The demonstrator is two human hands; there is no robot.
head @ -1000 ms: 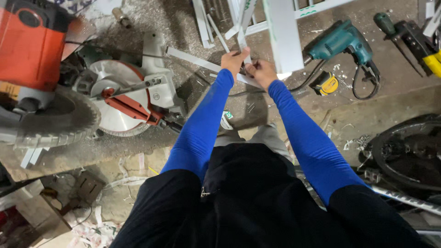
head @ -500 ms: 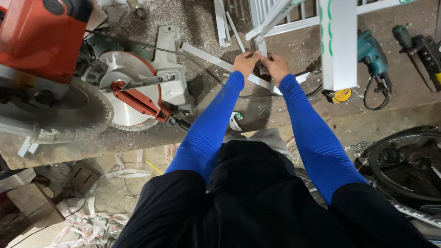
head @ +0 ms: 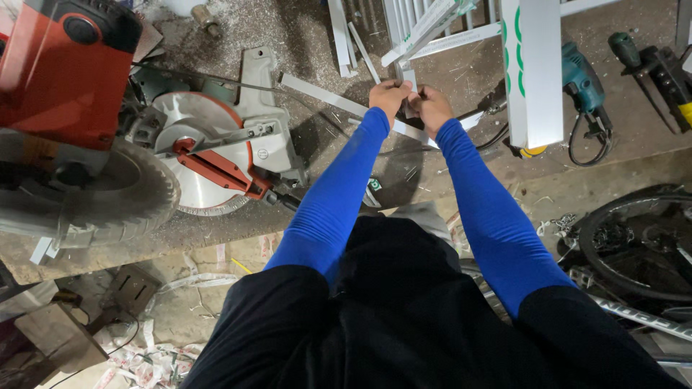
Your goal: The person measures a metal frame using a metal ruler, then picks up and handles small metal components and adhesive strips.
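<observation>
Pale slim aluminium strip stands between both hands over the dusty concrete surface, its long axis running away from the body; left hand and right hand grip clamped on its near end, equally close.

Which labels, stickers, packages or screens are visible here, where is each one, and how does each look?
Protective film on the wide white profile, upper right beside the right hand: white strip with green curved marks.
Small sticker on the bench below the left hand: tiny, green and white.
Torn wrapping strips on the floor, lower left: crumpled, white with reddish print.
No screens or signs in view.
</observation>
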